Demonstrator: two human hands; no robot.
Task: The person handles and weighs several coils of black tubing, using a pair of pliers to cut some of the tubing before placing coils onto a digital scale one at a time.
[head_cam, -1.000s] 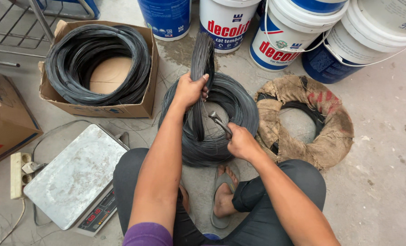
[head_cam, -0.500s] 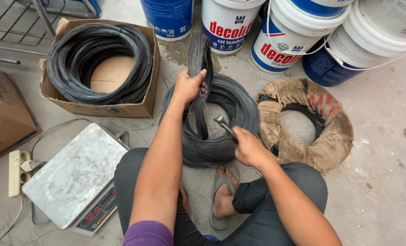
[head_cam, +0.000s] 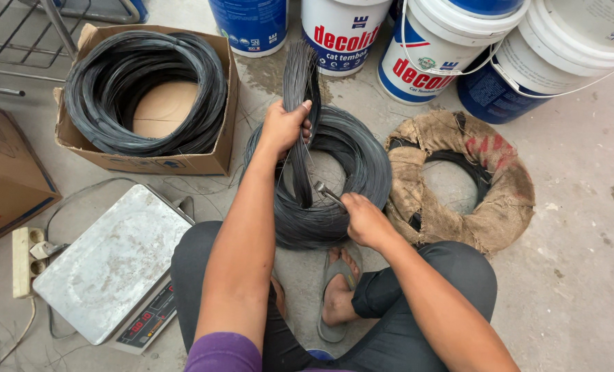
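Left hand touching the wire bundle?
Touching. Head view shows the left hand wrapped around the upright wire bundle, fingers closed over it.

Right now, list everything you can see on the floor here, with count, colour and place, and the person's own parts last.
wire bundle: 1, dark grey, upright in left hand
wire coil: 1, dark grey, floor centre
boxed wire coil: 1, black, in cardboard box upper left
burlap-wrapped coil: 1, brown, right of centre
paint buckets: five in view, white and blue, along top
weighing scale: 1, grey metal, lower left
power strip: 1, cream, left of scale
second carton: 1, brown, left edge
metal tool: 1, silvery, in right hand
sandal: 1, grey, on foot
left hand: grips bundle
right hand: grips tool
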